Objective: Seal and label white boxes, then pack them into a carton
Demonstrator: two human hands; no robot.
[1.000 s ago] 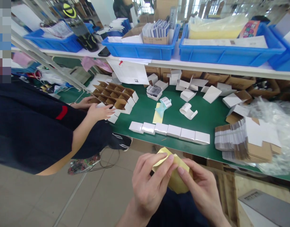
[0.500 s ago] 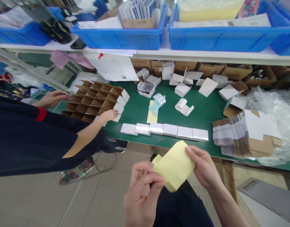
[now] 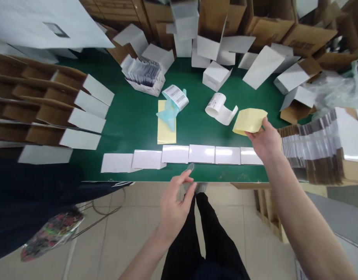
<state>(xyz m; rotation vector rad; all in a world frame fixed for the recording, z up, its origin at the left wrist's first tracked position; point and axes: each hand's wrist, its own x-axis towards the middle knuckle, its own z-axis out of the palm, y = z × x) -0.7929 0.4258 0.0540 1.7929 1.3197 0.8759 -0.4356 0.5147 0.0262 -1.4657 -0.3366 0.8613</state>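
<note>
My right hand [image 3: 266, 142] grips a pale yellow paper piece [image 3: 249, 120], stickers or notes by its look, and holds it over the green table. A small clear round sticker [image 3: 191, 167] clings to the fingertips of my left hand [image 3: 177, 198], which is near the table's front edge with index finger and thumb close together. Just beyond that hand lies a row of several flat white boxes [image 3: 201, 154]. Behind the row, a yellow strip [image 3: 166, 134] lies under a light blue backing piece [image 3: 170, 114] with a barcode label [image 3: 175, 96]. A curling label roll [image 3: 216, 105] rests left of the yellow paper.
A small box of packed sachets [image 3: 145, 77] stands at the back. Left is a cardboard divider grid [image 3: 47, 97] with white boxes, beside a co-worker's dark clothing [image 3: 27, 202]. Stacked folded cartons [image 3: 309, 144] and clear plastic [image 3: 342, 89] are at right. Open brown boxes [image 3: 269, 23] line the back.
My right hand has carried the yellow paper forward and right over the table. My left hand has come off the paper, a clear sticker at its fingertips. The view has tilted down and closer.
</note>
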